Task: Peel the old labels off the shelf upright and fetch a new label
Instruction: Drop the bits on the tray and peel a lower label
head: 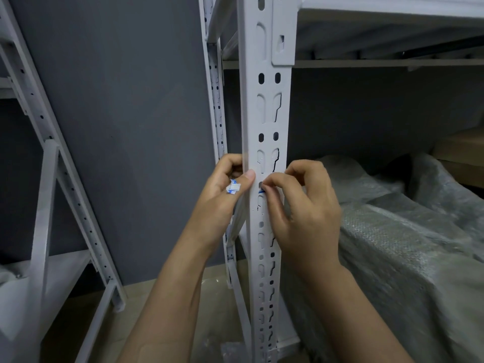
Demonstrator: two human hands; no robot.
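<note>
A white perforated shelf upright (267, 121) runs top to bottom through the middle of the head view. My left hand (222, 189) grips its left edge, thumb pressed on the front face, and holds crumpled white-and-blue peeled label scraps (233, 188) in the palm. My right hand (298, 205) is at the front of the upright, thumb and forefinger pinching a blue-edged old label (262, 191) stuck beside a slot. Most of that label is hidden under the fingers.
A white shelf board (387, 30) joins the upright at the top right. Items wrapped in bubble wrap (392, 244) lie on the lower shelf, with a brown cardboard box (461, 150) behind. Another white rack (47, 205) stands at the left against a dark grey wall.
</note>
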